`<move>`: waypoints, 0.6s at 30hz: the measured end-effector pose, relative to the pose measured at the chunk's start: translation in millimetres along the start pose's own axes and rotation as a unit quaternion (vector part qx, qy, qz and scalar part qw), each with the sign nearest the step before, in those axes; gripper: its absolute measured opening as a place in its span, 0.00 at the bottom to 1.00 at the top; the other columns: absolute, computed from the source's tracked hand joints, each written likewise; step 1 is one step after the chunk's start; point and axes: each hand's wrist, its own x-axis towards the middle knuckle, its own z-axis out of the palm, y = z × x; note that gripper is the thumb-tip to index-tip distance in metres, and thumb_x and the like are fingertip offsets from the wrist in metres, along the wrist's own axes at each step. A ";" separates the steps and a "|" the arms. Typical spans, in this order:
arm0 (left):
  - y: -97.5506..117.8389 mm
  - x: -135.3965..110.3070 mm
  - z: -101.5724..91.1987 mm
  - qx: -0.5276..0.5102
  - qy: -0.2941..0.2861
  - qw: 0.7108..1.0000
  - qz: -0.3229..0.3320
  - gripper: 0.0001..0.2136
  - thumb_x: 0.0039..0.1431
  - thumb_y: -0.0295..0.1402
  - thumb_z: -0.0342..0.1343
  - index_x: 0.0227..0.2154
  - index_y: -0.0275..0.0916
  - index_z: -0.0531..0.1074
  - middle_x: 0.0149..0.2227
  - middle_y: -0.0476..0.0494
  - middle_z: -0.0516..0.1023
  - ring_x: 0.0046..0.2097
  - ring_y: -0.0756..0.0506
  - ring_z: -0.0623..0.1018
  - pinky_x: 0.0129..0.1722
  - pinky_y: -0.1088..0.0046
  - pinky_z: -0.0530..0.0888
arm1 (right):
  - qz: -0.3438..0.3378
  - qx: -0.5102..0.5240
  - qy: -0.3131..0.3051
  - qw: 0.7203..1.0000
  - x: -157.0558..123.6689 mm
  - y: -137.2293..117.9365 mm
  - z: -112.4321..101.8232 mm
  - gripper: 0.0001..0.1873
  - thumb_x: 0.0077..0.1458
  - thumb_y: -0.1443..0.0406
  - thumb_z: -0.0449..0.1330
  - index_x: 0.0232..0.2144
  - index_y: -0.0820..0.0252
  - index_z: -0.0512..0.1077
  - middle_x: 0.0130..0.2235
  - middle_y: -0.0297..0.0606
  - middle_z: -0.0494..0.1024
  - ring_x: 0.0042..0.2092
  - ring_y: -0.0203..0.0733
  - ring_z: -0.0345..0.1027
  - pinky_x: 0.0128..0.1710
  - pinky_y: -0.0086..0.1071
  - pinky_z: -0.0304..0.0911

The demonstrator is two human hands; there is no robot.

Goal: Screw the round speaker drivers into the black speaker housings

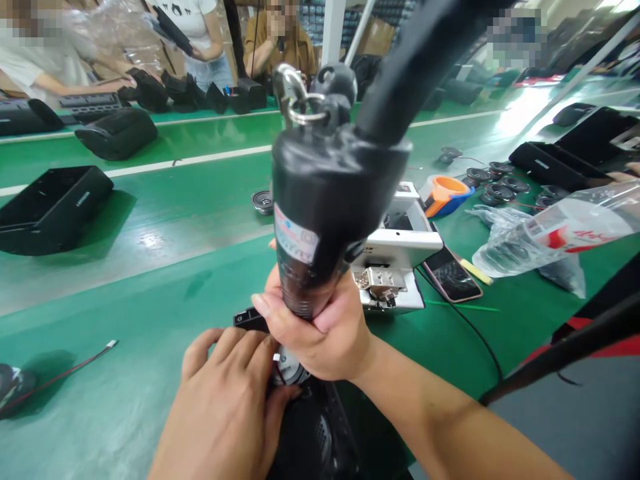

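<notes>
My right hand (320,333) is wrapped round the lower end of a black electric screwdriver (330,193) that hangs from a cable and stands upright over a black speaker housing (310,427). The tool's tip is hidden behind my fingers. My left hand (225,407) lies flat on the housing's left side, fingers pressed against a round speaker driver (287,367) seated in it.
A white fixture (400,260) stands behind the tool, with a phone (453,277), an orange tape roll (445,193), loose drivers (495,183) and a plastic bag (545,233) to the right. Black housings (50,207) lie on the green belt. Other people work at the far side.
</notes>
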 end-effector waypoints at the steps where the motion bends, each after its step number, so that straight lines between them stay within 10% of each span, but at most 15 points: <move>1: 0.4 -0.3 0.0 -0.005 -0.008 1.000 -0.007 0.07 0.68 0.30 0.57 0.46 0.45 0.76 0.46 0.43 0.84 0.49 0.30 0.80 0.54 0.45 0.64 | 0.003 0.004 0.004 1.000 0.2 0.7 0.4 0.22 0.58 0.73 0.68 0.45 0.50 0.63 0.35 0.27 0.73 0.30 0.36 0.69 0.36 0.37 0.78; 11: -1.3 0.8 0.6 -0.017 -0.018 1.000 -0.019 0.06 0.67 0.29 0.59 0.44 0.43 0.77 0.44 0.45 0.83 0.46 0.33 0.80 0.53 0.48 0.65 | 0.005 0.033 0.054 0.998 -5.5 6.4 1.4 0.20 0.60 0.71 0.70 0.44 0.51 0.64 0.32 0.24 0.71 0.29 0.34 0.64 0.28 0.31 0.66; 18: -22.1 -10.2 30.2 -0.003 0.045 0.999 0.010 0.17 0.65 0.39 0.66 0.54 0.43 0.80 0.48 0.45 0.87 0.47 0.34 0.83 0.43 0.55 0.77 | -0.196 -0.045 0.232 0.952 -2.3 -64.2 -35.3 0.17 0.66 0.75 0.59 0.49 0.48 0.70 0.29 0.21 0.72 0.21 0.32 0.61 0.21 0.31 0.65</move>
